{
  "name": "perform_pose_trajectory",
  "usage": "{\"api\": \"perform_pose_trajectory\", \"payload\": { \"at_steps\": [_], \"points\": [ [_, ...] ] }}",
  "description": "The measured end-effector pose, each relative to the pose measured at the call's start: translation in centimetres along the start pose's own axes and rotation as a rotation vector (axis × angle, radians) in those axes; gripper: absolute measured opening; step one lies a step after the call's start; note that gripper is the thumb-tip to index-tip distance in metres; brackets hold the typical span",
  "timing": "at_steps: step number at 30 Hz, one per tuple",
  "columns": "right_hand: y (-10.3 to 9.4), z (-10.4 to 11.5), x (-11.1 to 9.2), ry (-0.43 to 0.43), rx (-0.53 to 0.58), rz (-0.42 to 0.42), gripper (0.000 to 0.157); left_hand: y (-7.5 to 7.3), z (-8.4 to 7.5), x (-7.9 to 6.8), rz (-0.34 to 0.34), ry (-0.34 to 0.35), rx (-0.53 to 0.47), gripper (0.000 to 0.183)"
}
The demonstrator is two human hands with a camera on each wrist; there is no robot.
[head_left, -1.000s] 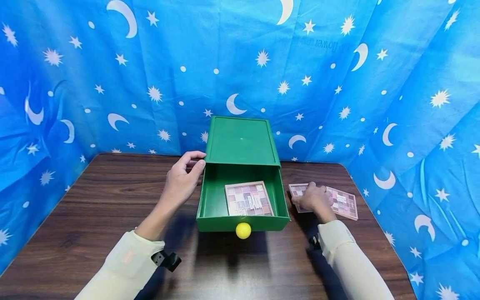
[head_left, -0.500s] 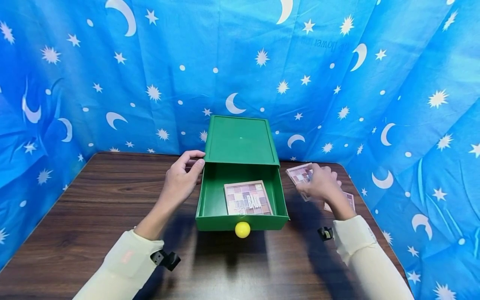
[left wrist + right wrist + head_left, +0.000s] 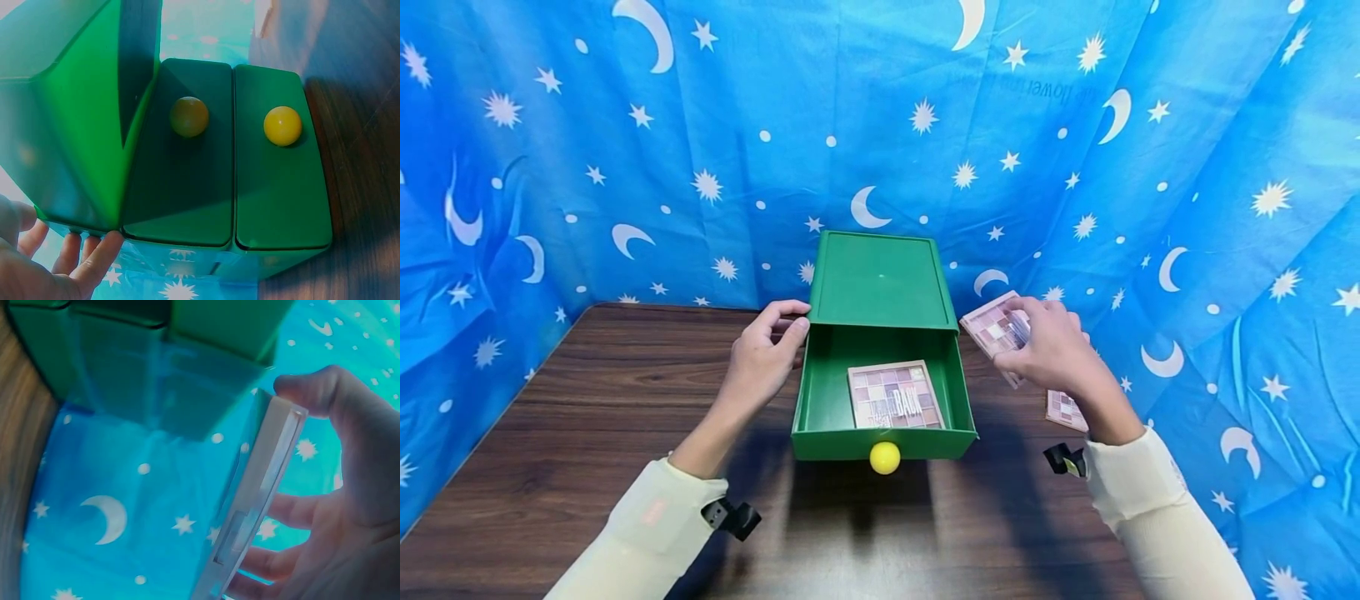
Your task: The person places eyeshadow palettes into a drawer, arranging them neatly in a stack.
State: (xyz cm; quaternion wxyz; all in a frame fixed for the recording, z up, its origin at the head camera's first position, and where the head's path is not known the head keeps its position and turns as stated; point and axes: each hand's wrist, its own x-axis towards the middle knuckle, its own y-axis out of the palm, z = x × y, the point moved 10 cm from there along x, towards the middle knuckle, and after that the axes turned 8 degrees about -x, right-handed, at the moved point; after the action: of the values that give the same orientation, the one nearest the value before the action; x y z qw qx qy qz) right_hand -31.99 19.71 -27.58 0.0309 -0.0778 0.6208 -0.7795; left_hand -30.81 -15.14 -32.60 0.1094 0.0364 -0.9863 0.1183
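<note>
1. The wooden table (image 3: 587, 433) carried everything; blue star-and-moon cloth hung behind it and to both sides.
2. The green drawer box (image 3: 880, 279) stood at the back centre; its drawer (image 3: 820, 392) was pulled out toward you, the yellow knob (image 3: 884, 457) at its front.
3. Your left hand (image 3: 765, 360) rested against the box's left side; the fingers lay fairly straight along the wall, the thumb curved near the top edge — closed round nothing.
4. Your right hand (image 3: 1051, 346) was raised just right of the box; thumb and fingers pinched the held palette (image 3: 992, 327) by its edges, tilted, clear of the table.
5. A second palette (image 3: 895, 396) lay flat inside the drawer; a third palette (image 3: 1066, 410) lay on the table — partly hidden under your right wrist.
</note>
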Motion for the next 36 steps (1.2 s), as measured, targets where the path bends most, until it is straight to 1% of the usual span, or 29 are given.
{"api": "perform_pose_trajectory", "payload": {
  "at_steps": [4,7,14,17,20,25,29,33,36],
  "points": [
    [-0.7,2.1,-0.7,-0.103,0.015,0.02,0.07,0.0,0.0,0.0,0.001,-0.002,0.001,0.036],
    [-0.8,3.9,-1.2,-0.185,0.033,0.043,0.072,0.0,0.0,0.0,0.001,-0.004,0.003,0.036],
    [-0.2,7.6,-2.0,-0.362,0.02,0.099,0.077,0.0,0.0,0.0,0.002,0.005,0.008,0.036],
    [0.3,9.4,-2.3,-0.46,0.019,0.128,0.075,0.0,0.0,0.0,0.002,0.007,0.008,0.036],
    [0.7,11.0,-2.6,-0.535,0.023,0.158,0.072,0.0,0.0,0.0,0.001,0.008,0.01,0.036],
    [1.5,12.6,-2.6,-0.577,0.038,0.201,0.071,0.0,0.1,0.0,-0.001,0.01,0.019,0.036],
    [1.8,13.6,-2.7,-0.621,0.037,0.234,0.071,0.0,0.2,0.0,-0.001,0.0,0.021,0.036],
    [1.9,14.2,-3.0,-0.666,0.03,0.255,0.071,-0.1,0.2,0.0,-0.002,-0.006,0.012,0.035],
    [1.7,14.2,-3.3,-0.674,0.041,0.264,0.072,-0.2,0.1,0.0,-0.006,-0.003,0.008,0.035]
  ]
}}
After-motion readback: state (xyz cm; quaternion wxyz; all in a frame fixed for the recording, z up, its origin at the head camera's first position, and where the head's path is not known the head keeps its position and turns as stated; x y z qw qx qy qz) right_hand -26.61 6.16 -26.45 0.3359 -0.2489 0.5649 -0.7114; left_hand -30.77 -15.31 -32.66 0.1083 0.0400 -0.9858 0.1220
